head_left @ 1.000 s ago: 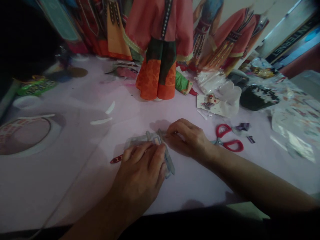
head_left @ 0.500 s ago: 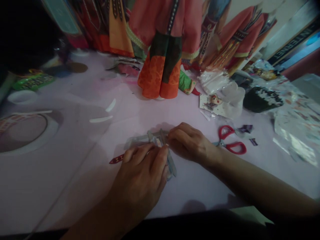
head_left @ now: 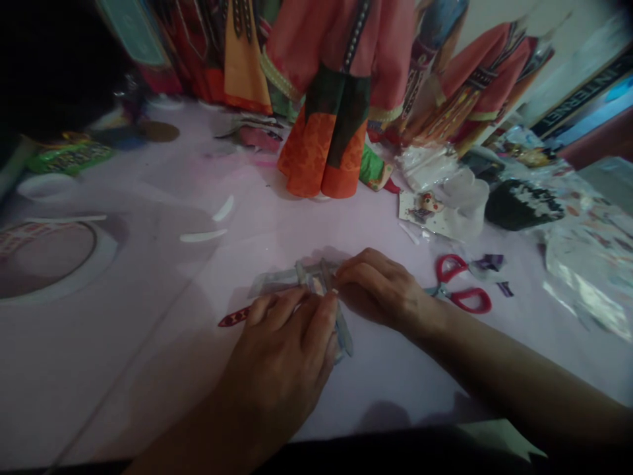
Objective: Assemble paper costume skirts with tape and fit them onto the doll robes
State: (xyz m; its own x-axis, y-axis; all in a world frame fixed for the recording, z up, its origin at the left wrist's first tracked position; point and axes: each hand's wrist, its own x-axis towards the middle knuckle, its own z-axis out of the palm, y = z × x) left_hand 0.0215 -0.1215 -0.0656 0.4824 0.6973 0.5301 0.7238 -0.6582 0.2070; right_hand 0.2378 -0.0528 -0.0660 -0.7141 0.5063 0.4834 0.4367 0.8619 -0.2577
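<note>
"Left hand (head_left: pixel 284 349): palm down, fingers side by side, curled over a grey-blue piece (head_left: pixel 345 333) on the table (head_left: pixel 395 382). Does the thumb pinch it?"

"Cannot tell; thumb mostly hidden. Reads as bearing down, pinning the piece to the tabletop."

"Right hand (head_left: pixel 380 289)?"

"Fingertips bunched near the piece's far end, just beside the left index finger. What they pinch, if anything, is out of sight."

"Red patterned strip (head_left: pixel 232 318)?"

"Tip pokes out to the left of the left hand; rest covered. Worth checking that it lies straight."

"Advice for this step?"

"My judgement: firm, even pressure from the left, so nothing skids. Small, slow right-hand work; a sideways tug could skew the piece. Better view of the edges if the left fingers sit further back. Red-handled scissors (head_left: pixel 442 291) lie just beside the right wrist, blades partly hidden; mind the forearm."
</note>
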